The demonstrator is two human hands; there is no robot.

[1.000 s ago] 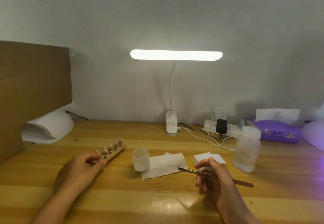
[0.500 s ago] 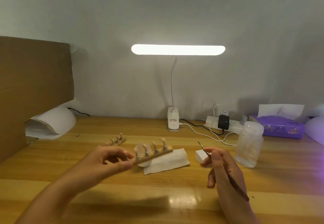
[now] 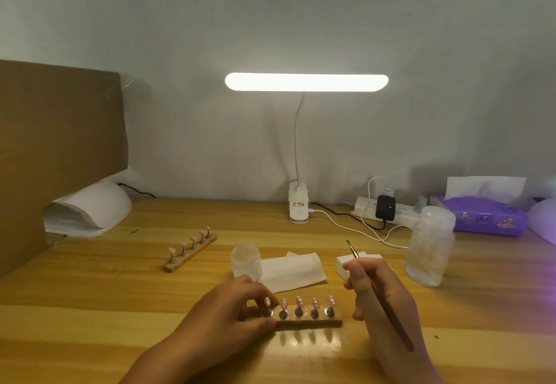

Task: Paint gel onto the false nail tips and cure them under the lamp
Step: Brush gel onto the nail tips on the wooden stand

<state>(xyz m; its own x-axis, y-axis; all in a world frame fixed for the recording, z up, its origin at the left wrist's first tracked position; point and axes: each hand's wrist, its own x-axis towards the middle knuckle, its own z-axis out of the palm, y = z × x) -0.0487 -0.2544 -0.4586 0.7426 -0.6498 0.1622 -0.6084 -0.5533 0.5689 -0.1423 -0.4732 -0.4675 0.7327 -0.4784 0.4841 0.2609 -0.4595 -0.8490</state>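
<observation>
Two wooden strips, five pink false nail tips (image 3: 299, 301) on each: near strip (image 3: 310, 320) in my left hand (image 3: 231, 314), gel brush (image 3: 394, 322) in my right hand (image 3: 382, 293).
Near strip lies flat on the glossy plank desk (image 3: 90, 308), tips standing on five round metal studs; thumb and fingers curl round its left end. Right hand pinches the brush: thin metal ferrule pointing up and away, dark handle slanting back across the hand. Far strip (image 3: 192, 251) sits well apart to the left, angled, untouched. Behind the near strip: one small frosted jar (image 3: 246, 260) just beside one creased paper wipe (image 3: 293, 272), one white block (image 3: 371, 256), one tall frosted bottle (image 3: 428, 248). One lit bar lamp (image 3: 306, 82) above.
</observation>
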